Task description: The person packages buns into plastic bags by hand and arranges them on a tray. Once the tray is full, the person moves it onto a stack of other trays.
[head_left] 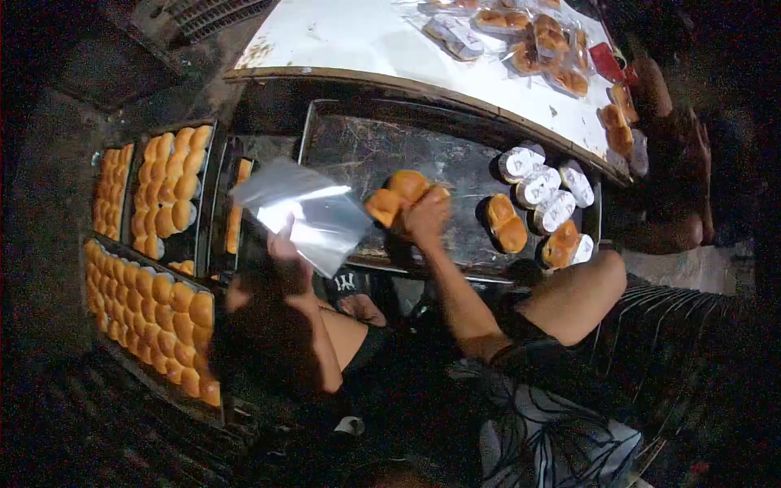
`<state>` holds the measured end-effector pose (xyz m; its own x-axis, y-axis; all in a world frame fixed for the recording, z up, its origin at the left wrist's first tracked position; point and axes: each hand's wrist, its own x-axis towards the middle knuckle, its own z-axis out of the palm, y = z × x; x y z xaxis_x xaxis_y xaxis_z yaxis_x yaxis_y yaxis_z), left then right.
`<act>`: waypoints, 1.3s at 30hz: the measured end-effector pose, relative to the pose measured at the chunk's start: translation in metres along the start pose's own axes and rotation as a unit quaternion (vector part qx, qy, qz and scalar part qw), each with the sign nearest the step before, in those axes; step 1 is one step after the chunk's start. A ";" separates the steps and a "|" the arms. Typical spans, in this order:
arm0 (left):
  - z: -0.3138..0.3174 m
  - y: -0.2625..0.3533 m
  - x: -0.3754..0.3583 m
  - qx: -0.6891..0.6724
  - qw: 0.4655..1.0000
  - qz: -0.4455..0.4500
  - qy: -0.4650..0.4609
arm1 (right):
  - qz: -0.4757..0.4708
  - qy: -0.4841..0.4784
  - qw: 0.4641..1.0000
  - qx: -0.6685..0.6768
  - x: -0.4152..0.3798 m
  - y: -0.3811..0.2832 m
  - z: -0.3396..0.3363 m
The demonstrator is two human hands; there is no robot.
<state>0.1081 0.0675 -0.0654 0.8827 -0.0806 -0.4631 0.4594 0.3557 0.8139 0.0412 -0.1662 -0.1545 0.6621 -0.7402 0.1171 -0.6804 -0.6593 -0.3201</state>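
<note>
My left hand (285,248) is closed on the lower edge of a clear plastic bag (313,207), which shines in the light over the left end of a dark metal tray (358,134). My right hand (427,218) grips a golden-brown joined bun (407,187) above the middle of the same tray, its fingers partly hidden. To the right in the tray lie a brown double bun (507,224) and several buns turned paper side up (556,211). Another bun (560,246) lies near the tray's front right corner.
Trays of joined buns (154,313) stand at the left, with more buns (169,183) behind. Beyond my tray, a white table (342,37) bears several bagged buns (549,49). Another person's arm and legs (651,89) are at the right.
</note>
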 end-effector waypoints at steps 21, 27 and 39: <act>0.158 -0.132 -0.018 0.535 0.829 -0.007 -0.162 | 0.041 -0.340 0.904 0.255 0.073 0.108 -0.076; 0.128 -0.159 -0.037 0.654 0.726 0.110 -0.183 | -0.024 -0.251 0.929 0.271 0.059 0.112 -0.027; 0.091 -0.182 0.004 0.348 0.925 -0.052 -0.147 | -0.046 -0.177 0.974 0.135 -0.019 0.165 0.013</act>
<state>0.0366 -0.0822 -0.1832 0.7720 -0.3658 -0.5197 0.4065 -0.3444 0.8463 -0.0794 -0.2591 -0.2216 0.8153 -0.5567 -0.1597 -0.5378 -0.6254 -0.5654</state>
